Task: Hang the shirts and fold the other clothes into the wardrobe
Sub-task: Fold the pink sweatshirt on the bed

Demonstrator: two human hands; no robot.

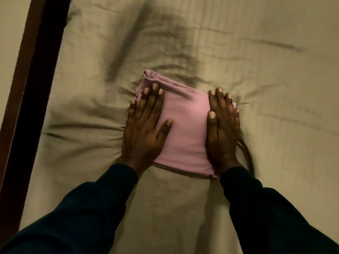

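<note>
A pink garment (pixel 185 125) lies folded into a compact rectangle on the bed, in the middle of the view. My left hand (pixel 145 121) lies flat on its left side with straight fingers, pressing down. My right hand (pixel 222 129) presses flat on its right edge, fingers straight and pointing away from me. Both dark sleeves reach in from the bottom of the view. Neither hand grips the cloth.
The bed is covered by a wrinkled beige sheet (pixel 238 52) that fills most of the view. A dark wooden bed frame (pixel 31 79) runs along the left side, with pale floor beyond it. A dark curved strap or cord (pixel 247 154) lies just right of the garment.
</note>
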